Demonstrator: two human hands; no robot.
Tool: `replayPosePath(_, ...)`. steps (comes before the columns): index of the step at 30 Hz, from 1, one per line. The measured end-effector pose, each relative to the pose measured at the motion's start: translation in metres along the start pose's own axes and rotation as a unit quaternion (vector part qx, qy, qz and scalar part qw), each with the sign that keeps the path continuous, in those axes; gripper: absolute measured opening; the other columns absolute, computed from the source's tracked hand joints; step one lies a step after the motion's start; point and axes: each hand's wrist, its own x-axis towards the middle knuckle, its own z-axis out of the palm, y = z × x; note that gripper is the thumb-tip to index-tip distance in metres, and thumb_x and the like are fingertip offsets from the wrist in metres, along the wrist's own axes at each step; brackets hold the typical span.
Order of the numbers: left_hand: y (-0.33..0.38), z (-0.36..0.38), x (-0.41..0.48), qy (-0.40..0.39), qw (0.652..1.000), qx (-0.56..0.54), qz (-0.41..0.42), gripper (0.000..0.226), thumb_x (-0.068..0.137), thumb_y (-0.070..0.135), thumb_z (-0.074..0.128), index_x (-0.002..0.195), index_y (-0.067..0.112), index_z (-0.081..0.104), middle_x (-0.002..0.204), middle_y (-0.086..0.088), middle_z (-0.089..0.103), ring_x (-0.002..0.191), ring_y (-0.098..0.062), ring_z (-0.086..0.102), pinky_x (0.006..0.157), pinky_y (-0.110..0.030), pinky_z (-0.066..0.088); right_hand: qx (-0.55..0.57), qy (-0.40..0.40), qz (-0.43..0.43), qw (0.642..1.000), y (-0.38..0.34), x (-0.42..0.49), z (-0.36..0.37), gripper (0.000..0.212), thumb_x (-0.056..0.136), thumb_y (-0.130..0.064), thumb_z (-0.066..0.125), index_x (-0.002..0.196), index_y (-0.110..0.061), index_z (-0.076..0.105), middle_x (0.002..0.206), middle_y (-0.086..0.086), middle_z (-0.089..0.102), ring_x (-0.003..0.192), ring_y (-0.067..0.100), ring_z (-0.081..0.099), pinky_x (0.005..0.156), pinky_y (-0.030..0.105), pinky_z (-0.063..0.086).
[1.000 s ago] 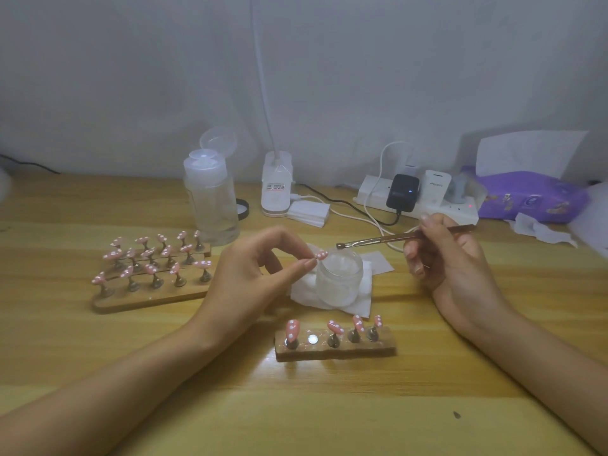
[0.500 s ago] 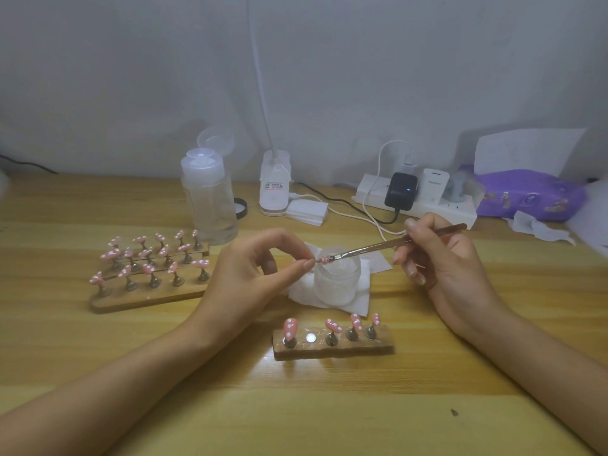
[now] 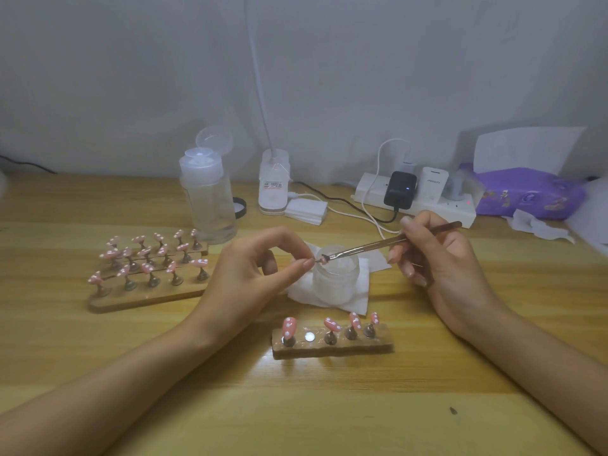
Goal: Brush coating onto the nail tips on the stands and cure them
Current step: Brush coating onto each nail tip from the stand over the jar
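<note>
Left hand (image 3: pixel 243 281): grip pinches one nail tip (image 3: pixel 324 258), held just above the open jar (image 3: pixel 335 278). Right hand (image 3: pixel 441 268): grip closed around the brush (image 3: pixel 378 246), bristles touching that tip. The small stand (image 3: pixel 332 345) with four pink tips sits on the tabletop (image 3: pixel 296 406), in front of the jar.

The nail tip (image 3: pixel 324 258) pinched in the fingers (image 3: pixel 296 266) of the left hand (image 3: pixel 250 274) is too small to show its pattern, and those fingers cover most of its peg. Whether the bristles of the brush (image 3: pixel 362 248) touch it cannot be told. The middle of the brush's handle is covered where the right hand (image 3: pixel 441 268) grips it. The contents of the jar (image 3: pixel 335 281) are only a haze. Both forearms run out of the picture's edges. The lamp neck (image 3: pixel 260 93) leaves at the top edge, and the label on the lamp base (image 3: pixel 273 182) is unreadable. A dark ring (image 3: pixel 240 208) is half hidden behind the bottle (image 3: pixel 209 199). A pale blur (image 3: pixel 2 189) at the left edge cannot be identified.
</note>
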Motion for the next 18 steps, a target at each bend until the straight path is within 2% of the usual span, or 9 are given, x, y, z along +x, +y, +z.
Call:
replayPosePath(3,-0.0004,0.0001,-0.0006,0.001,1.0,0.003,0.004,0.003,0.086,0.016,0.074,0.087,0.018,0.071,0.064,0.031,0.059,0.051,-0.006,0.042,0.056,-0.012,0.043,0.012,0.016,0.002,1.0,0.0004,0.0012,-0.0025,0.022,0.084,-0.034,0.063,0.071,-0.022,0.051,0.06,0.006,0.065,0.042,0.009,0.045,0.038,0.014,0.032)
replayPosePath(7,-0.0011,-0.0001,-0.0006,0.001,1.0,0.003,0.009,0.004,0.087,0.016,0.074,0.087,0.018,0.071,0.064,0.032,0.059,0.051,-0.004,0.041,0.056,-0.011,0.042,0.001,-0.01,-0.001,1.0,0.001,0.0003,-0.001,0.026,0.085,-0.038,0.065,0.073,-0.021,0.05,0.063,0.005,0.067,0.044,0.01,0.047,0.04,0.015,0.033)
replayPosePath(10,-0.0017,0.0002,-0.0008,0.003,1.0,0.007,0.009,0.004,0.086,0.018,0.074,0.086,0.019,0.07,0.063,0.033,0.058,0.051,-0.004,0.042,0.058,-0.011,0.044,0.01,0.016,0.006,1.0,0.0012,0.0019,-0.0013,0.023,0.083,-0.034,0.063,0.071,-0.021,0.049,0.06,0.006,0.065,0.041,0.009,0.043,0.037,0.014,0.029)
replayPosePath(15,-0.0023,0.0006,-0.0008,0.001,1.0,0.0,0.012,0.005,0.087,0.015,0.075,0.085,0.014,0.07,0.06,0.03,0.056,0.049,-0.003,0.04,0.054,-0.01,0.038,0.006,-0.01,-0.006,1.0,0.0016,0.0007,-0.0017,0.025,0.085,-0.037,0.063,0.074,-0.02,0.049,0.062,0.006,0.067,0.042,0.01,0.046,0.038,0.015,0.032)
replayPosePath(18,-0.0031,0.0006,-0.001,-0.002,1.0,-0.008,0.009,0.006,0.087,0.013,0.075,0.085,0.013,0.07,0.056,0.027,0.055,0.047,-0.002,0.039,0.052,-0.011,0.037,0.005,0.012,0.0,1.0,0.0017,0.0011,-0.0018,0.023,0.084,-0.034,0.062,0.071,-0.021,0.049,0.06,0.006,0.065,0.041,0.009,0.045,0.037,0.015,0.031)
